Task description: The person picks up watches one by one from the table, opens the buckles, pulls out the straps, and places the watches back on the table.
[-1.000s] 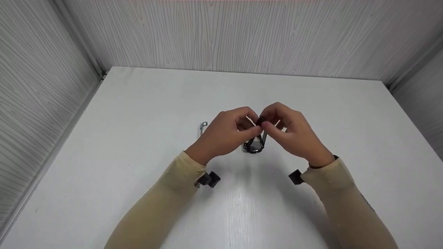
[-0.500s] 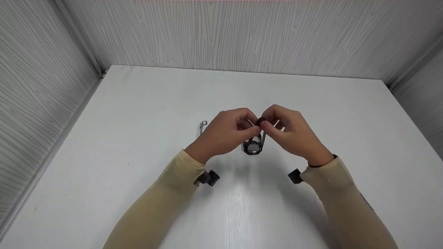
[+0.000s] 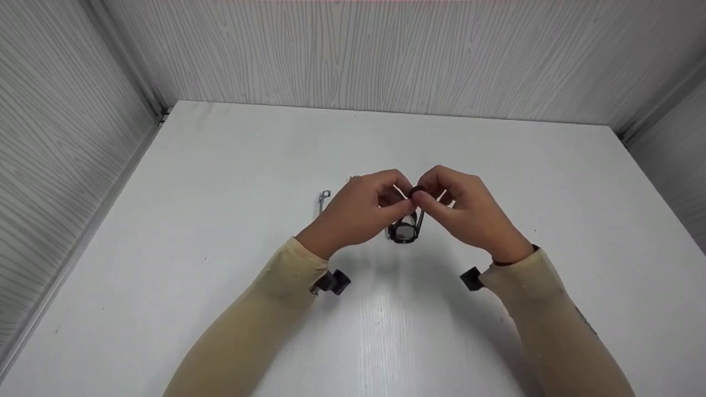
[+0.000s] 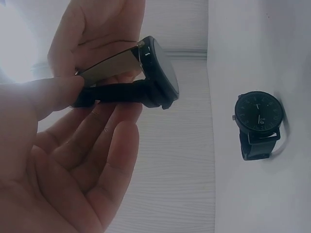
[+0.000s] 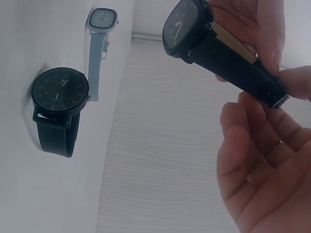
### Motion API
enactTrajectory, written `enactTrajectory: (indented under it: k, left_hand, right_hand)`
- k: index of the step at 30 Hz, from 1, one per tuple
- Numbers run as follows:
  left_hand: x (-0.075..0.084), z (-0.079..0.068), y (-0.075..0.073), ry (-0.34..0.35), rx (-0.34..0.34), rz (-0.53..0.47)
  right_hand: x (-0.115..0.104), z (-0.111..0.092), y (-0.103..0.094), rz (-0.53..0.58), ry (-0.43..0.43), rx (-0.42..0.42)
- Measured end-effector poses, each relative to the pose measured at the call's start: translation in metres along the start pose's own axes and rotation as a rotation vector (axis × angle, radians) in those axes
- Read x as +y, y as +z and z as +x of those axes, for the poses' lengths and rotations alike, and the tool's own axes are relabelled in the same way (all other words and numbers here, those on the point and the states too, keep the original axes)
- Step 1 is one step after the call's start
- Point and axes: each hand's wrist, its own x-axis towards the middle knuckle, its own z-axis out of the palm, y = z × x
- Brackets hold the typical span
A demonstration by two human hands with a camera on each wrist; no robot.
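Note:
My left hand (image 3: 364,212) and right hand (image 3: 466,212) meet above the middle of the table. Together they pinch the strap ends of a black wristwatch (image 5: 187,29) between thumbs and fingers. Its strap is bent into a loop, and the squarish case hangs below the fingertips in the head view. A metal buckle (image 5: 280,101) shows at the strap's end in the right wrist view; the fingertips cover part of the strap.
A black round-faced watch (image 4: 259,114) lies on the white table (image 3: 248,149). Near it lies a watch with a pale blue strap (image 5: 95,58), partly hidden by my left hand in the head view. Wood-grained panels (image 3: 353,55) enclose the table's back and sides.
Both hands stay in nearly the same place, still pinching the strap ends. The hanging watch case has tilted slightly, and the fingertips have shifted a little on the strap.

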Motion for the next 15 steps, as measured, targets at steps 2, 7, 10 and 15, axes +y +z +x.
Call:
enactTrajectory:
  k: [2, 7, 10, 15]
  left_hand:
    - [0.0011, 0.0003, 0.0000, -0.007, 0.001, -0.014]
    - [0.0022, 0.0006, 0.0001, -0.020, 0.004, -0.023]
    - [0.0016, 0.0002, 0.0003, -0.026, 0.005, -0.013]
    - [0.0013, 0.0000, 0.0010, -0.042, 0.003, 0.001]
  right_hand:
    - [-0.0002, 0.0001, -0.0006, -0.003, -0.007, 0.004]
    - [-0.0010, 0.0004, -0.0009, -0.020, -0.014, 0.003]
    - [-0.0014, 0.0004, -0.0004, -0.025, -0.016, -0.009]
    - [-0.0016, -0.0004, 0.0000, -0.021, -0.025, -0.013]
